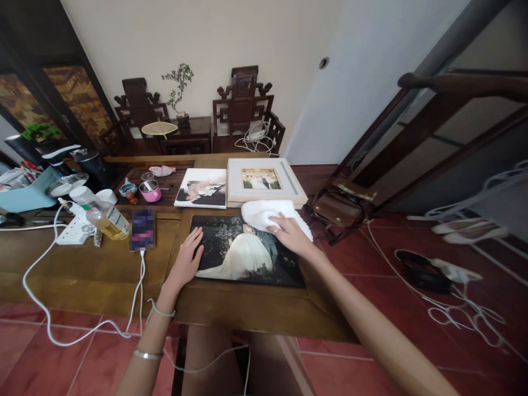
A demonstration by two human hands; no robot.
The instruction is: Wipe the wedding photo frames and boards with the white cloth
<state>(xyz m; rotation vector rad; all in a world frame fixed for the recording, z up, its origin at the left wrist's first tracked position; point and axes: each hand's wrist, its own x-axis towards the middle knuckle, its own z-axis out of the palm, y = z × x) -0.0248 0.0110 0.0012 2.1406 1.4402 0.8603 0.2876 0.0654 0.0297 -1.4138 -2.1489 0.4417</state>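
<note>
A large dark photo panel (247, 256) showing a pale gown lies flat on the wooden table (247, 308) in front of me. My left hand (188, 256) rests flat on its left edge, fingers stretched out and holding nothing. A white cloth (264, 213) is bunched over the panel's upper right part. My right hand (286, 234) presses down on this cloth with its fingers closed on it. The cloth hides the top right corner of the panel and touches or nearly touches the pale framed picture behind; which, I cannot tell.
Behind the panel lie a framed photo (264, 198) and a smaller photo panel (202, 190). To the left are a charging phone (142, 230), an oil-coloured bottle (109, 220), a power strip (74, 230) and a pink cup (150, 192). A brown bag (342, 206) hangs at right.
</note>
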